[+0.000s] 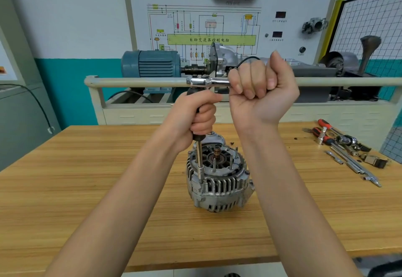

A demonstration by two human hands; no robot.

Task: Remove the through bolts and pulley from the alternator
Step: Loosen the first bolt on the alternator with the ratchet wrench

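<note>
The alternator (217,178) stood on end on the wooden worktop (87,189), its open finned housing facing up toward you, with the copper-coloured slip rings and shaft end showing in the middle. By its look, a cast metal body packed with windings, it was probably heavy and rigid, and likely to stay put under its own weight, though nothing clamped it, so hard turning force could have spun or tipped it. The ribbed rim of the alternator looked the safest place to take hold; the slip rings and the thin studs at its centre looked easy to damage. Your left hand (198,118) was wrapped tight around the black grip of an upright extension driver (199,159), whose socket end sat on a through bolt at the alternator's left rim. Your right hand (258,83), above the alternator, was closed in a fist around the handle of a chrome ratchet (206,82), which lay horizontally with its head over the top of the driver. Both hands were gripping, neither touching the alternator itself. To the right of the alternator, well apart, loose tools (341,146) with red handles, sockets and bars lay scattered. I could not tell whether the pulley was on, since it was underneath.
</note>
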